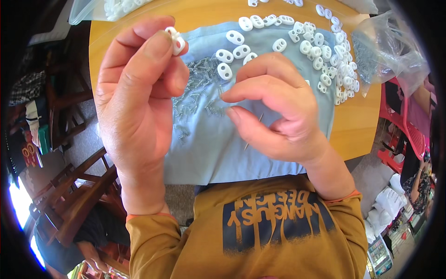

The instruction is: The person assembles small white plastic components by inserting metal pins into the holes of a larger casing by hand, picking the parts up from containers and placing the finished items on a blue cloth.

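Observation:
Up at the left, my left hand (139, 88) pinches a small white plastic cord lock (177, 43) between thumb and forefinger. Its shape is oval, and part of it is hidden by the fingertips. To the right, my right hand (283, 107) hovers over the cloth, with thumb and forefinger curved toward each other and a small gap between their tips. Nothing shows clearly in that gap. Below and between the hands lies a pile of small metal springs (204, 74) on a grey-blue cloth (213, 158). A thin stick (246, 146) is partly hidden behind the right thumb.
Many white two-hole cord locks (346, 72) are scattered along the far and right parts of the wooden table (360, 121). A clear plastic bag (395, 51) sits at the right edge. A tub (86, 11) of white pieces stands far left. Red chairs (406, 121) are at right.

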`<state>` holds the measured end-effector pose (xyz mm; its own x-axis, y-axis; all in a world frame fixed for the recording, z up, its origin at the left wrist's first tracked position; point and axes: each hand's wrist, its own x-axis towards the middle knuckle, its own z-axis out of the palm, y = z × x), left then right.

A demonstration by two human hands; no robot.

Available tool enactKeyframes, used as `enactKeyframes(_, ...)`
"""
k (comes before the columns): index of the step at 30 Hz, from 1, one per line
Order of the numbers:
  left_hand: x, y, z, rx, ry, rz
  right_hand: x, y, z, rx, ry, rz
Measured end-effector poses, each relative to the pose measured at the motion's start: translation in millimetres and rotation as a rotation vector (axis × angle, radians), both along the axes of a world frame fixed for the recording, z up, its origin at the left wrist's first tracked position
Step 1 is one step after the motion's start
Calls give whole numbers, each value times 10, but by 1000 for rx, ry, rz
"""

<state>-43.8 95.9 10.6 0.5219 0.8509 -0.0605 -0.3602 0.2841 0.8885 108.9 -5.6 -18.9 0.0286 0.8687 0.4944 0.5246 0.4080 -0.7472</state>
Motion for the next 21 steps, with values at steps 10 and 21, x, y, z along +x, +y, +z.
enactKeyframes(10, 77, -51, 17, -61, 25, 13, 28, -21, 12, -100, 294, 22)
enactKeyframes(21, 85, -68, 34, -80, 45, 8, -29, -8, -32, -93, 206, -155)
